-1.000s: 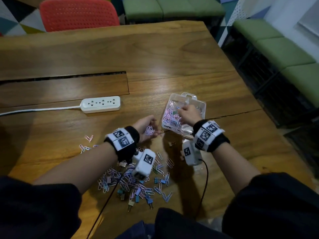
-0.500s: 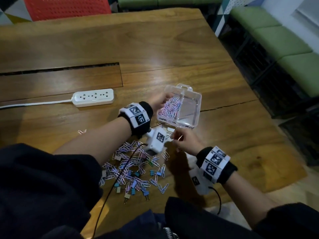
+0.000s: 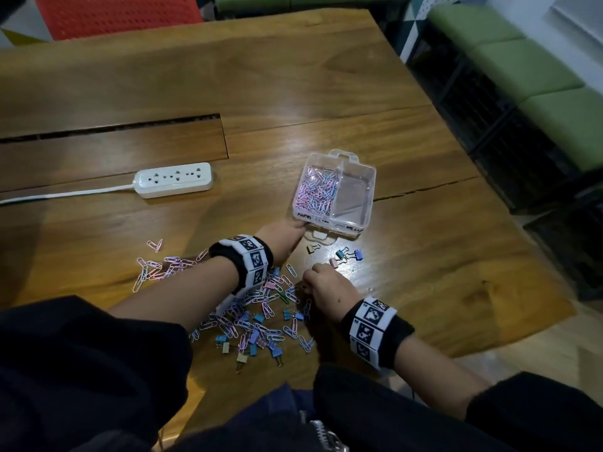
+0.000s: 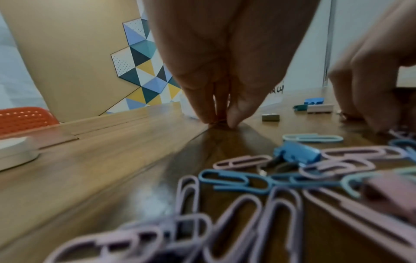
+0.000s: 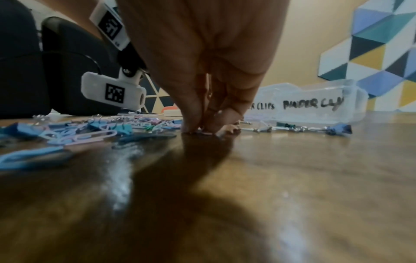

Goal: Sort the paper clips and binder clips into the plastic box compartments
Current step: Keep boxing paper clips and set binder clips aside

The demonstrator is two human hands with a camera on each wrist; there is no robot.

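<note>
A person leans over a wooden worktop (image 3: 293, 76) with both hands down among scattered clips. The left hand (image 3: 282, 238) reaches forward, its fingers (image 4: 236, 113) bunched together and tips pressed to the wood right at the near edge of a clear plastic box (image 3: 365, 203); whether they pinch anything cannot be told. The right hand (image 3: 326, 288) sits nearer the body, fingertips (image 5: 191, 124) drawn narrow and pinching at a small pale clip on the wood. Beyond the left hand, the box's left compartment holds pink and blue paper clips (image 3: 316, 190); its right compartment looks bare. Between and behind the hands lies a loose heap of paper clips and binder clips (image 3: 257, 318). A few binder clips (image 3: 346, 256) lie just beyond the right hand. Far left of the left hand sits a white power strip (image 3: 174, 179).
</note>
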